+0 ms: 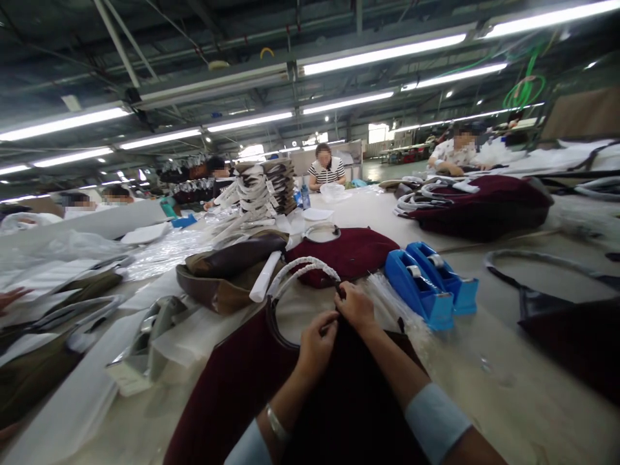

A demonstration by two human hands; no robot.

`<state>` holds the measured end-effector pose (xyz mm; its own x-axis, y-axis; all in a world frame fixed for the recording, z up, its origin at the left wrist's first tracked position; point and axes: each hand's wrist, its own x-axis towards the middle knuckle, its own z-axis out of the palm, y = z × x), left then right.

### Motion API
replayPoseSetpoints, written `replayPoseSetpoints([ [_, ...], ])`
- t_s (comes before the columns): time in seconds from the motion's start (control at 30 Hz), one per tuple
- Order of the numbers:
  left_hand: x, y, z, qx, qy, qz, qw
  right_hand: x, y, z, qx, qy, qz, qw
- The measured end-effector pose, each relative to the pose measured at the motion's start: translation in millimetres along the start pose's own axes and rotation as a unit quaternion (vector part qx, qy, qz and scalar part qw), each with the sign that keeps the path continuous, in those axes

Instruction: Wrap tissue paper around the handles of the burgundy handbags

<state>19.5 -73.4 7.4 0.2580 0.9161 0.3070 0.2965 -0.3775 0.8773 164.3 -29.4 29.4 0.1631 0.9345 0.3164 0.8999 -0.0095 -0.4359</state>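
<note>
Along the top of the dark red bag (pixel 227 387), grips the right-hand end of the white-wrapped handle (pixel 310 263) with the right hand (pixel 357 309), thumb and fingers pinched together on it, back of the hand turned up. Sets the left hand (pixel 317 342) just beside it, a little lower and nearer the body, fingers curled in and thumb drawn toward them, right at the bag's edge; cannot tell whether closed on that edge or only touching it. Angles both forearms inward from either side, converging on the handle, with a metal bracelet (pixel 277 423) at the left wrist and a light-blue cuff (pixel 436 420) farther down the right arm. Has the bag directly beneath both hands, spread toward the body, with the handle arching up beyond the left hand. To the right of the right hand, shows thin clear strips (pixel 390 294) close by, then two blue tape dispensers (pixel 419 294) side by side. Just beyond both hands, shows a second dark red bag (pixel 351 255) lying flat; beyond and left of the left hand, a folded brown bag (pixel 213 287) beside a white roll (pixel 265 278). Farther left of the left hand, shows a pale tape dispenser (pixel 148 345). Well beyond both hands, across the table (pixel 489 413), shows a co-worker in a striped top (pixel 329 173).
</note>
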Motion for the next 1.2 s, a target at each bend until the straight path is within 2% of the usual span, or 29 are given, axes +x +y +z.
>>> replayPoseSetpoints([
  [0.1, 38.5, -4.6, -13.4, -0.066, 0.087, -0.074, 0.991, -0.3, 8.4, 0.9, 0.097, 0.056, -0.034, 0.993],
  [0.2, 79.2, 7.8, -22.7, -0.121, 0.126, -0.069, 0.982, 0.4, 12.4, 1.8, 0.202, 0.104, -0.066, 0.972],
  [0.3, 108.4, 26.6, -20.9, -0.167, 0.117, -0.037, 0.978, 0.3, 13.3, 2.3, 0.263, 0.115, -0.088, 0.954],
  [0.37, 117.4, 32.9, -12.8, -0.207, 0.076, -0.019, 0.975, 0.8, 14.2, 3.1, 0.297, 0.113, -0.095, 0.943],
  [0.47, 115.5, 26.7, 3.7, -0.265, 0.019, -0.015, 0.964, 3.1, 17.4, 5.2, 0.352, 0.109, -0.091, 0.925],
  [0.63, 94.3, 2.9, 15.2, -0.27, 0.0, -0.037, 0.962, 6.9, 22.4, 5.0, 0.426, 0.091, -0.004, 0.9],
  [0.7, 88.8, -0.1, 13.8, -0.263, -0.021, -0.041, 0.964, 8.1, 23.7, 4.5, 0.436, 0.082, 0.032, 0.896],
  [0.8, 87.1, 1.1, 12.1, -0.264, -0.031, -0.054, 0.962, 9.9, 26.2, 4.7, 0.414, 0.051, 0.052, 0.907],
  [0.97, 89.7, -1.3, 8.5, -0.223, -0.006, -0.056, 0.973, 10.6, 27.8, -0.5, 0.388, -0.018, 0.007, 0.922],
  [1.03, 87.3, -4.8, 2.8, -0.215, -0.03, -0.087, 0.972, 9.6, 26.4, -3.1, 0.396, -0.031, 0.004, 0.918],
  [1.1, 82.2, -7.6, -4.9, -0.217, -0.079, -0.112, 0.966, 8.6, 24.9, -3.3, 0.412, -0.055, 0.017, 0.909],
  [1.2, 73.0, -7.6, -16.3, -0.214, -0.138, -0.1, 0.962, 7.5, 23.6, 0.9, 0.456, -0.089, 0.018, 0.886],
])
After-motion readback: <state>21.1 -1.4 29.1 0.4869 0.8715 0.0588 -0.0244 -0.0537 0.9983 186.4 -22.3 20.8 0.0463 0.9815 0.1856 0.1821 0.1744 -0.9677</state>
